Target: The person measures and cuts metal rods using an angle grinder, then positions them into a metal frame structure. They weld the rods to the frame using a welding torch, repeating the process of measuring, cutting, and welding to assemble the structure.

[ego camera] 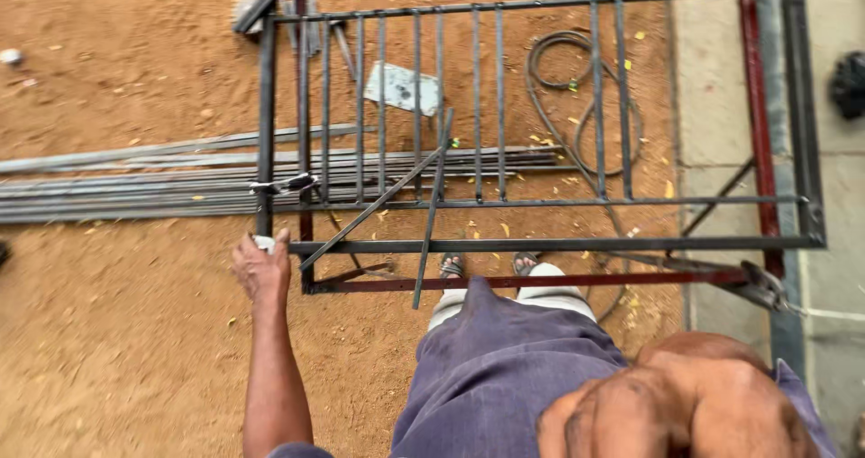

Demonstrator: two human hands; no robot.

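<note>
A dark metal grille frame [541, 244] with several upright bars lies raised over sandy ground in front of me. My left hand [260, 267] grips its near left corner, where a small white piece shows at the fingertips. My right hand [667, 404] is close to the camera at the lower right, blurred, with its fingers curled and nothing visible in it. It rests by my purple garment [496, 359]. My sandalled feet [452, 264] stand just under the frame's near rail. Two loose thin bars [432, 206] lean slanted across the grille.
A bundle of long steel rods [135, 183] lies on the sand at left, running under the frame. A coiled hose [586, 98] and a flat grey plate [403, 87] lie beneath the bars. A reddish bar [559, 282] runs by my feet. A concrete strip [712, 107] borders the right.
</note>
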